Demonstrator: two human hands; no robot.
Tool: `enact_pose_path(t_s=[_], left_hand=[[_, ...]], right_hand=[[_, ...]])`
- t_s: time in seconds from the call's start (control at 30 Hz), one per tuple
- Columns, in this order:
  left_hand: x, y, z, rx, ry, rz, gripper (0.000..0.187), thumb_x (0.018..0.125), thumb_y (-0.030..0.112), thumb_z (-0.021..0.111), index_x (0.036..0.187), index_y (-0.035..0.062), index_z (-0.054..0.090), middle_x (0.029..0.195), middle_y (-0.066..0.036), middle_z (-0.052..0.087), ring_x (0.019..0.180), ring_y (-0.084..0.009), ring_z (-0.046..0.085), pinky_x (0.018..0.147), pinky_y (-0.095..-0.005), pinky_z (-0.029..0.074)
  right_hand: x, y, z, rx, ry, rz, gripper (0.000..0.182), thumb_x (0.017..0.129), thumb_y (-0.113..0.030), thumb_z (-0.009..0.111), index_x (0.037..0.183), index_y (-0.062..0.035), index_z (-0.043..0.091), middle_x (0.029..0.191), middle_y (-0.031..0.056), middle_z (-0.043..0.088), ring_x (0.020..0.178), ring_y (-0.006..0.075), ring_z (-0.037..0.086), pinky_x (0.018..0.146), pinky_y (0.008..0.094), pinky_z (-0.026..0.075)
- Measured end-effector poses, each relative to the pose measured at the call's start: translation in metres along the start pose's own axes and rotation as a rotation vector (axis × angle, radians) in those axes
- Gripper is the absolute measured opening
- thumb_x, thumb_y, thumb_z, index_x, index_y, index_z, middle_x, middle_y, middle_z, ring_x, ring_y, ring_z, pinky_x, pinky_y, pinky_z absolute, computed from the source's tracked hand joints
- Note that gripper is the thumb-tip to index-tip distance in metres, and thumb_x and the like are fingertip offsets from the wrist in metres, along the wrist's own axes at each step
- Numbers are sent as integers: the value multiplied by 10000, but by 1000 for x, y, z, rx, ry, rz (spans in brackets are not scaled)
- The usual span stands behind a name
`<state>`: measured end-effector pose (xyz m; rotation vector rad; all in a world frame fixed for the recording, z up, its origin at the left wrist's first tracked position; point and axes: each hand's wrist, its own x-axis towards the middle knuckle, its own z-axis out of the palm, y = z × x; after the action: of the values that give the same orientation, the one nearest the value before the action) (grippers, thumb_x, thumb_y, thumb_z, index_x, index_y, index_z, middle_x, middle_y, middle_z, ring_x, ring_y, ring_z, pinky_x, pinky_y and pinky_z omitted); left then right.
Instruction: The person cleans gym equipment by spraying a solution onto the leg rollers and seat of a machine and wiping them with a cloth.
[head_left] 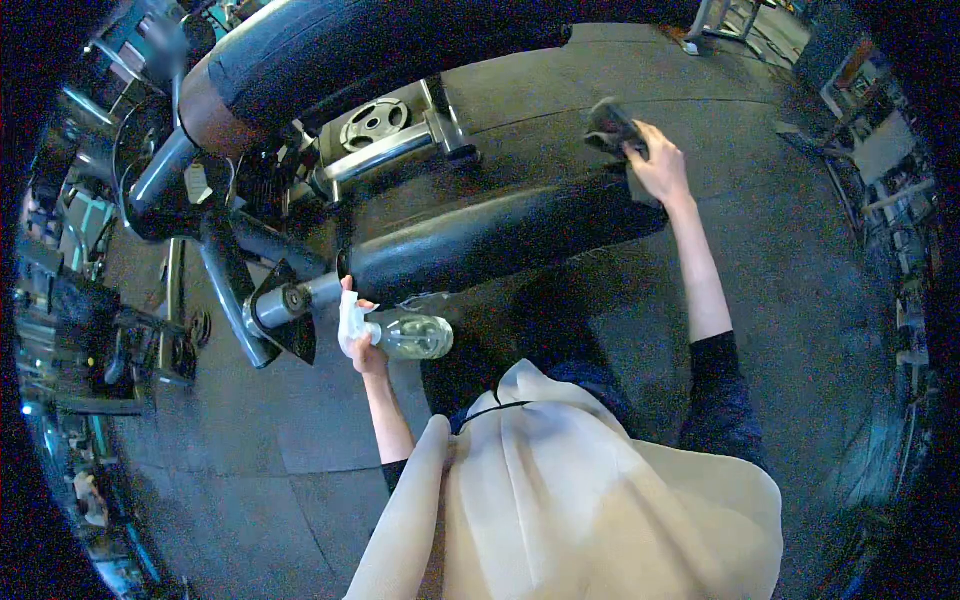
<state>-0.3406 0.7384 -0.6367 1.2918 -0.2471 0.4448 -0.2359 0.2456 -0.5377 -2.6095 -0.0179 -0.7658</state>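
Observation:
My left hand (368, 354) is wrapped round the white trigger head of a clear spray bottle (420, 338). The bottle lies sideways in the grip, its see-through body pointing right, just below a long black padded roller (480, 238). Over by the roller's right end, my right hand (660, 170) pinches a dark, bunched cloth (608, 130). The cloth hangs past the fingertips, above the far side of the roller's end. Metal framework (280, 306) carries the roller at its left end, close to my left hand.
A thicker black pad (390, 60) spans the top of the view. Beyond the roller, a grey weight plate (374, 124) sits near a metal bar with a foot (390, 156). Dark rubber floor (240, 430) surrounds the machine, with more gym equipment along both sides.

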Motion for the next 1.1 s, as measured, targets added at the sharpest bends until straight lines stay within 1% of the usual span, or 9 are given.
enact_pose_path(t_s=[0.13, 0.23, 0.4, 0.5, 0.63, 0.73, 0.87, 1.0, 1.1], left_hand=[[0, -2, 1, -49, 26, 24, 943, 635, 360, 650, 1326, -191, 320, 1422, -249, 361, 979, -185, 531, 928, -293, 376], [1, -4, -1, -60, 15, 23, 961, 635, 357, 655, 1339, -191, 298, 1308, -228, 468, 979, -180, 531, 932, -285, 373], [-2, -3, -1, -39, 41, -15, 989, 629, 350, 655, 1372, -168, 258, 1111, -160, 560, 928, -161, 522, 872, -253, 382], [0, 9, 11, -18, 51, -33, 1021, 614, 353, 649, 1403, -137, 224, 1007, -118, 573, 868, -141, 514, 811, -213, 381], [1, 2, 7, 4, 78, -15, 1019, 598, 355, 632, 1400, -135, 238, 986, -110, 575, 826, -136, 520, 777, -202, 377], [1, 0, 4, 17, 60, 1, 980, 600, 340, 611, 1385, -139, 272, 1020, -127, 578, 834, -142, 525, 760, -203, 376], [3, 1, 6, 47, 72, 29, 925, 615, 334, 601, 1347, -159, 320, 1103, -168, 564, 867, -157, 531, 790, -224, 389], [0, -6, -4, 15, 61, 19, 891, 616, 343, 608, 1301, -177, 372, 1237, -220, 516, 897, -177, 539, 851, -250, 386], [-1, -2, 3, -16, 77, 4, 887, 606, 354, 621, 1280, -178, 397, 1300, -243, 479, 913, -190, 544, 884, -271, 379]], right_hand=[[5, -33, 21, 296, -112, -188, 415, 858, -263, 599, 1222, -70, 551, 1180, 166, 600, 1094, 332, 574, 933, 386, 459], [-2, -95, 63, 510, -149, -265, 418, 845, -231, 620, 1184, 6, 561, 1180, 200, 597, 1103, 328, 575, 961, 381, 446], [-14, -211, 96, 791, -170, -421, 360, 829, -159, 631, 1151, -14, 557, 1020, 185, 634, 939, 340, 630, 832, 384, 502], [-16, -223, 97, 648, -168, -442, 364, 793, -142, 655, 1146, -91, 583, 999, 143, 640, 881, 315, 647, 778, 392, 533], [-16, -202, 84, 428, -165, -451, 448, 713, -144, 691, 1148, -188, 596, 1007, 97, 633, 856, 286, 656, 762, 380, 547], [-10, -169, 63, 291, -179, -385, 478, 686, -120, 676, 1154, -190, 604, 1018, 81, 639, 889, 283, 650, 778, 379, 546], [5, -74, 34, 101, 62, -420, 441, 704, -101, 637, 1141, -155, 618, 1055, 83, 650, 903, 262, 652, 783, 369, 539], [14, 11, -10, -97, 29, 42, 501, 714, -125, 657, 1210, -112, 587, 1135, 124, 636, 1004, 270, 633, 851, 353, 515], [18, 33, 8, 282, -85, 13, 556, 715, -100, 641, 1261, -68, 543, 1179, 156, 616, 1047, 260, 622, 888, 324, 495]])
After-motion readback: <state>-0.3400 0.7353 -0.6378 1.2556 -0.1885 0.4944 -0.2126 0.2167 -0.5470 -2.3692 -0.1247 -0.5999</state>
